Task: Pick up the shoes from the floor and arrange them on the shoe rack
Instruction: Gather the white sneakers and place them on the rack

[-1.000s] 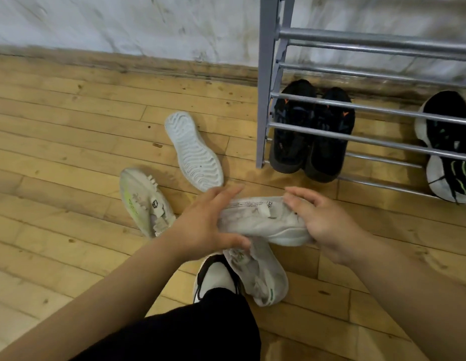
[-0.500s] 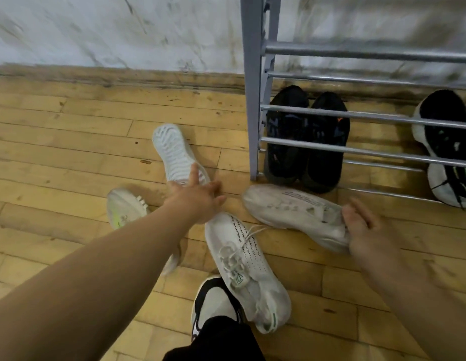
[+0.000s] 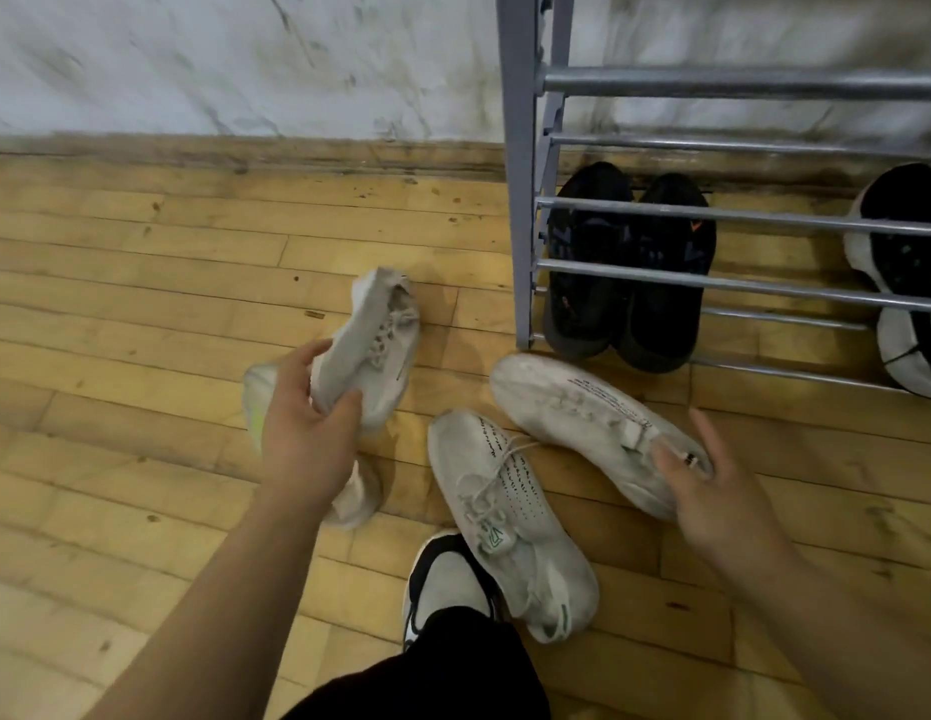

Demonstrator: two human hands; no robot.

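Nearest, in front of the shoe rack [image 3: 523,200] and well short of it, the person's own black-and-white worn shoe [image 3: 442,584] shows at the bottom edge; touching it on the rack side lies a white laced sneaker [image 3: 510,522], flat on the wooden floor [image 3: 141,283] and held by neither hand; its likely mate, a second white sneaker [image 3: 582,423], lies closer to the rack's foot, and the right hand [image 3: 712,501] has its fingers curled on the heel end, though whether the grip is firm I cannot tell; off to the rack's left, the left hand [image 3: 302,433] has thumb and fingers clamped on a grey sneaker [image 3: 369,350], lifted clear of the boards; beneath that hand a pale shoe with a yellow-green edge [image 3: 255,397] stays on the floor; farthest, within the rack's bottom level, a black pair [image 3: 624,272] stands side by side, and a black-and-white pair [image 3: 910,283] sits at the frame's right edge; so, by my judgement, two pairs are placed and four shoes remain to be shelved.
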